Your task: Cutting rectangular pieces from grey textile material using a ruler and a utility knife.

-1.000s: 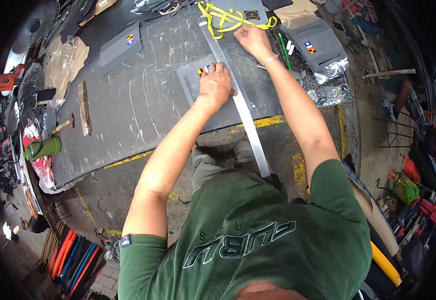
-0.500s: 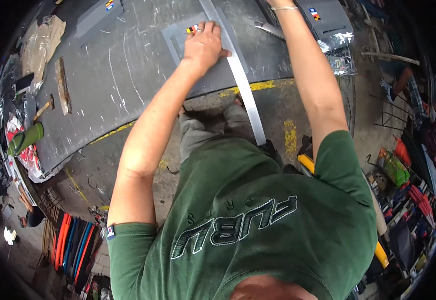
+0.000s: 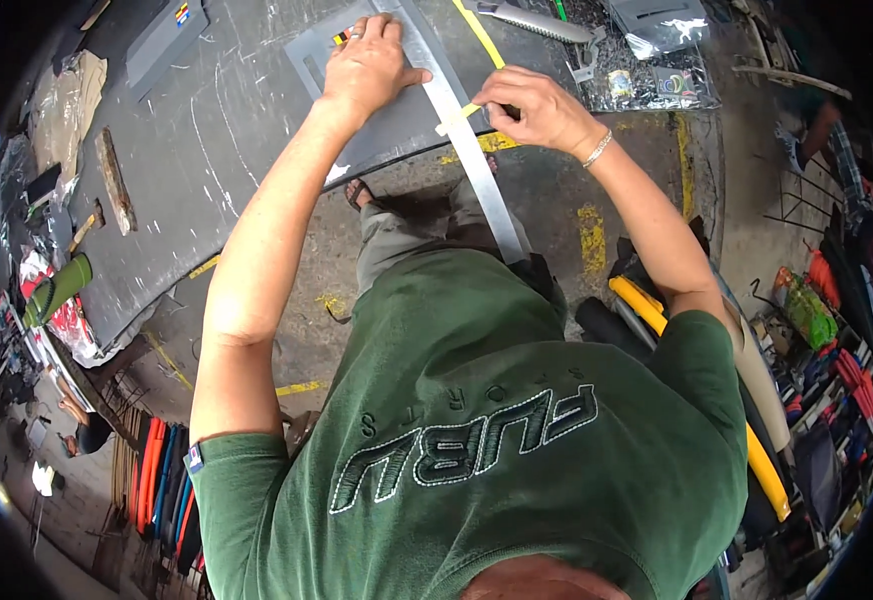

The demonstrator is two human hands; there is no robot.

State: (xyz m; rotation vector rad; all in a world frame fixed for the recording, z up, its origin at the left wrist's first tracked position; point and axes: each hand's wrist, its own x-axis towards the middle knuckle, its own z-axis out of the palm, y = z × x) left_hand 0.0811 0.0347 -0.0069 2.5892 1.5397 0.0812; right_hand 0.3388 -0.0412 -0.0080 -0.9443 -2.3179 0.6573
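Right hand (image 3: 542, 108) has pulled back toward the near edge of the table (image 3: 172, 150), pinching yellow tape (image 3: 483, 38) across the metal ruler (image 3: 476, 165), left hand (image 3: 363, 70) flat on grey sheet (image 3: 302, 45), thumb spread to ruler; tape looks light, limp, best held near its end.

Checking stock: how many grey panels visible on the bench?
3: a middle panel partly under the left hand, an upper-left panel, and an upper-right panel. More may be stacked beneath or out of frame.
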